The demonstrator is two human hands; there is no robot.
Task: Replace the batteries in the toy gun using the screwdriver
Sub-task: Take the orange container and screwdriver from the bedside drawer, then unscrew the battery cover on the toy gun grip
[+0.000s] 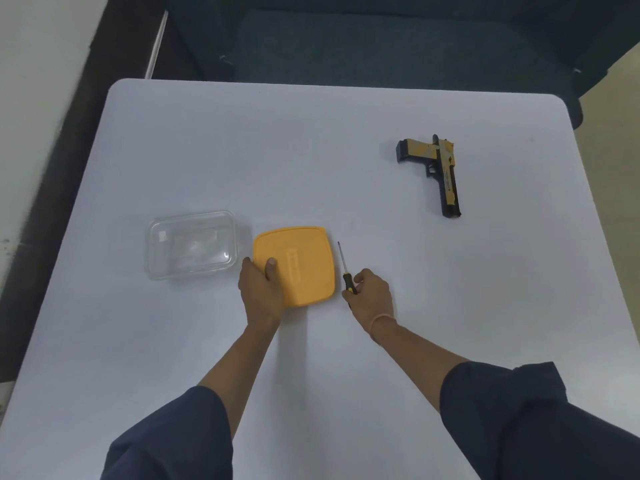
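A black and yellow toy gun lies flat on the white table at the far right, barrel toward me. A small screwdriver with a black and yellow handle points away from me near the table's middle. My right hand has its fingers closed around the screwdriver's handle. My left hand grips the left edge of an orange lid, thumb on top. No batteries are visible.
A clear plastic container stands open just left of the orange lid. A dark sofa sits beyond the table's far edge. Bare table surface stretches between my right hand and the gun.
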